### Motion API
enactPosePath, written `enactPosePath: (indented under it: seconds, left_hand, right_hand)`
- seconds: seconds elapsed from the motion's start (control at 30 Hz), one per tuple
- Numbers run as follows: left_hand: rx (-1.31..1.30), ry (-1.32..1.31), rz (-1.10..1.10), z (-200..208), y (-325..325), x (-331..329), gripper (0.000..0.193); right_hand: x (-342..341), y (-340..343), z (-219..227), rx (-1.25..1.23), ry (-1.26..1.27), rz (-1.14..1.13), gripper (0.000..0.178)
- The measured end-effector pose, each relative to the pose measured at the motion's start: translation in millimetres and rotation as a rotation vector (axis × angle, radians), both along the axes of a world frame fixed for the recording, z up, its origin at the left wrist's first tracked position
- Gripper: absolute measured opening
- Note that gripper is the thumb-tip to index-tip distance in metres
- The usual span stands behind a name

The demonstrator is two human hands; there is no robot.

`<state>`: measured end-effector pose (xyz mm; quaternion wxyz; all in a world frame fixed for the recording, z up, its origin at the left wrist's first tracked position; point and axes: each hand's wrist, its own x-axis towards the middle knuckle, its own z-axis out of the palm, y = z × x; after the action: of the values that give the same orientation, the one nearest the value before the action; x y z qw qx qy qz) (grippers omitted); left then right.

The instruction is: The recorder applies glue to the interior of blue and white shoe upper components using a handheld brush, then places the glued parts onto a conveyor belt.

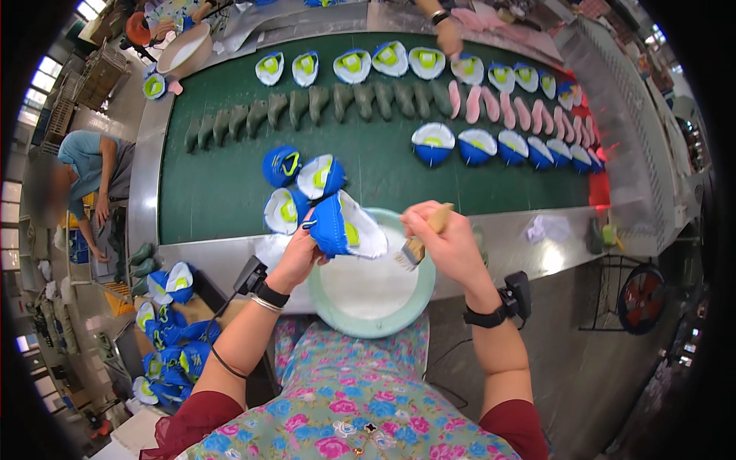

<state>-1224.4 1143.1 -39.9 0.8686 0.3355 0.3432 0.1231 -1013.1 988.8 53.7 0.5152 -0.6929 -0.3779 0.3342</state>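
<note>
My left hand (300, 257) grips a blue shoe upper (331, 228) with a white edge and a yellow-green lining, tilted over the basin. In my right hand (447, 238) is a wooden-handled paintbrush (416, 248), bristles down above the white liquid. The pale green basin (323, 308) of white liquid stands between my arms at the table's near edge. Just beyond my left hand, a small group of blue shoe uppers (313, 178) lies on the green conveyor belt (230, 172). Whether the bristles touch the liquid is hard to tell.
Dark green shoe lasts (319, 104) and pink insoles (491, 106) form a row along the belt, with shoe uppers (351, 67) on both sides. Another person's hand (449, 38) reaches in at the far side. More uppers (165, 337) are piled at left, near a seated co-worker (98, 165).
</note>
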Motion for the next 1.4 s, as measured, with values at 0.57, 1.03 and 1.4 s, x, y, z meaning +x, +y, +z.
enactPosePath:
  seconds: [0.57,1.03,1.4]
  left_hand:
    - [1.575,0.7,-0.344,-182.3,103.5,81.5,0.039]
    - [1.131,0.084,-0.142,7.6,53.3,-8.6,0.072]
    - [0.262,0.078,-0.421,15.8,-74.2,-165.4,0.062]
  right_hand:
    - [158.4,185.0,-220.3,-0.55,-0.896,0.33,0.033]
    - [-2.0,104.2,-59.6,0.224,-0.379,0.541,0.031]
    - [-62.4,2.8,-48.3,-0.119,-0.388,0.102,0.021]
